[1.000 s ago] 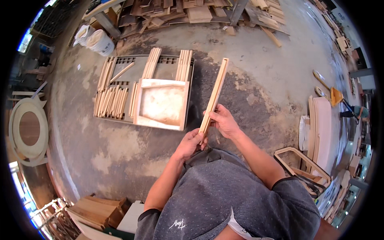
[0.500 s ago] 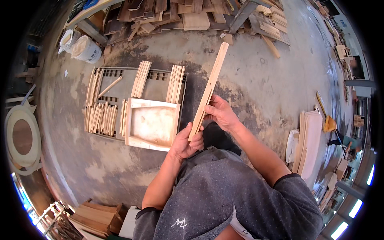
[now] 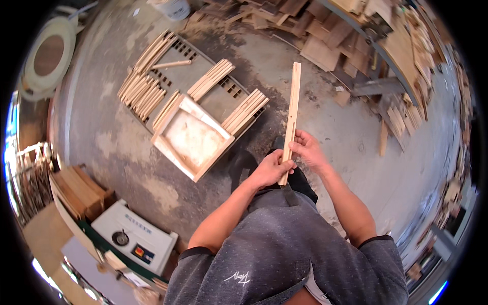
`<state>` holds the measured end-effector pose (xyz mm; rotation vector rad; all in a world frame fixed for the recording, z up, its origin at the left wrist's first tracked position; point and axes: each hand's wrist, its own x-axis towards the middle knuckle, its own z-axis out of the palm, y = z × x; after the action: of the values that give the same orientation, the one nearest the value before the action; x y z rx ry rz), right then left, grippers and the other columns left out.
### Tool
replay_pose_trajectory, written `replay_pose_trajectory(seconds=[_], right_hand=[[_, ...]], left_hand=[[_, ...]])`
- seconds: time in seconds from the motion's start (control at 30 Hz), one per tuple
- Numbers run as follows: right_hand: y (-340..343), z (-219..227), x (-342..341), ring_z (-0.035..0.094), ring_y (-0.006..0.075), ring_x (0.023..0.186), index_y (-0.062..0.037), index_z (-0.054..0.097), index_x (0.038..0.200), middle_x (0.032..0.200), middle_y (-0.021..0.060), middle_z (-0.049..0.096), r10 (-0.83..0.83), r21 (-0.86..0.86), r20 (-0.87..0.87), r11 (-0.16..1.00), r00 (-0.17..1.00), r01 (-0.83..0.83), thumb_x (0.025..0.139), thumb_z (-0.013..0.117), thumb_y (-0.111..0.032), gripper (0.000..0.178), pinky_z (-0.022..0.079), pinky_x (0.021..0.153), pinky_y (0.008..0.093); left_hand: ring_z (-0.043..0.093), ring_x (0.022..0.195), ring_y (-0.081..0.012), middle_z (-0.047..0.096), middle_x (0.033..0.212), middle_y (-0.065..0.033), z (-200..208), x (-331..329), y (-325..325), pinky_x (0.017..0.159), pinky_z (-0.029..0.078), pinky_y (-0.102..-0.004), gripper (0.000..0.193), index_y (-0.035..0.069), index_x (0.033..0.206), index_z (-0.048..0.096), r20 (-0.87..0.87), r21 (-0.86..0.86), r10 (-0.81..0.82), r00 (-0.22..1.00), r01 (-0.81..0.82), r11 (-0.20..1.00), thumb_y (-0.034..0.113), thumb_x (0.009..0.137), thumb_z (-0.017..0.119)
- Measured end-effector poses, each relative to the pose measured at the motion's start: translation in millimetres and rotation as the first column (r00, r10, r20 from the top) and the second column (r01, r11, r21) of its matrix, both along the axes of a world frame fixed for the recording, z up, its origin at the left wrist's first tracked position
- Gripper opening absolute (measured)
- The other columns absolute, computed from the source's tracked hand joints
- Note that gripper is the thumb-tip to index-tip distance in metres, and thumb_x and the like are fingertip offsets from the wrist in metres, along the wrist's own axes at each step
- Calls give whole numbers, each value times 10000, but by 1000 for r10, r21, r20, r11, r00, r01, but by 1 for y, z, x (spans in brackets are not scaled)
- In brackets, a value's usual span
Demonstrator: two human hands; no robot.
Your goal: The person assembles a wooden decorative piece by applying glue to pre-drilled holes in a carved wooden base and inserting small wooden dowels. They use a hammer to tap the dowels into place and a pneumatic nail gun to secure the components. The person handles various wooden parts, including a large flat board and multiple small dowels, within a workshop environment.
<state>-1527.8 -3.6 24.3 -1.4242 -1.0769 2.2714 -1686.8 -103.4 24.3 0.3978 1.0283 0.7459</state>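
My left hand (image 3: 268, 169) is closed round the lower end of a long pale wooden strip (image 3: 294, 96). Higher up the same strip, the fingers of my right hand (image 3: 310, 151) pinch its edge. The strip stands lengthwise in front of my body, its far end pointing away; a narrow slot shows along it just above my hands. To the left, a shallow wooden box (image 3: 172, 163) rests on a grey slatted pallet (image 3: 219, 101). Around the box lie bundles of similar strips (image 3: 211, 80), with more strips (image 3: 245, 111) at the pallet's right end.
A white bucket (image 3: 174, 8) stands at the far left, beside a heap of scrap boards (image 3: 325, 44). A workbench (image 3: 399, 48) occupies the far right. At lower left are a grey machine (image 3: 129, 236) with a knob and stacked brown boards (image 3: 79, 188). A wooden ring (image 3: 31, 58) is at the left rim.
My view has turned to the right, so the pallet appears rotated and the machine at lower left has come into sight. Both hands keep hold of the strip, which now points more straight ahead.
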Motion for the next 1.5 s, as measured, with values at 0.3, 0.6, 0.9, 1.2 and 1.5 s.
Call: replay_pose_trajectory(seconds=[0.3,0.6,0.9,1.2,1.5], right_hand=[[78,-65,-29,675,173,921,54,521,1341,1096,113,679,498,-59,224,865,838,-499,933,600,-75,434,580,803,336],[128,-112,-87,703,317,997,29,588,1284,1069,218,708,798,-78,527,388,293,-918,916,570,-151,410,533,896,411],[202,-166,-154,648,452,1067,-100,541,1373,1092,275,689,884,-19,468,10,0,-1000,960,580,-285,454,515,913,498],[320,-257,-219,645,458,1084,-21,547,1205,1081,289,686,697,-105,632,-357,-340,-928,902,553,-183,343,499,955,527],[306,-301,-217,666,459,1037,-91,516,1407,1119,273,688,756,-53,578,-342,-308,-938,954,617,-323,519,541,906,509]], left_hand=[[508,699,-81,580,786,8,-54,7,46,636,441,-266,310,8,989,651,-60,-148,143,988,-151,977,317,985,678],[669,833,-130,699,926,-68,-113,-13,80,791,559,-278,351,-9,1084,674,52,-302,261,964,-234,924,331,1015,624],[663,809,-134,709,911,-68,-198,-11,72,710,547,-285,195,10,1075,656,-468,-455,611,638,-767,453,175,971,656],[700,1001,-326,720,1043,-205,-276,66,151,899,546,-407,357,-28,1140,667,-768,-349,431,473,-874,337,246,918,720],[675,1059,-253,708,1090,-132,-333,84,205,948,532,-379,437,-18,1200,642,-558,-400,813,166,-912,-88,344,961,699]])
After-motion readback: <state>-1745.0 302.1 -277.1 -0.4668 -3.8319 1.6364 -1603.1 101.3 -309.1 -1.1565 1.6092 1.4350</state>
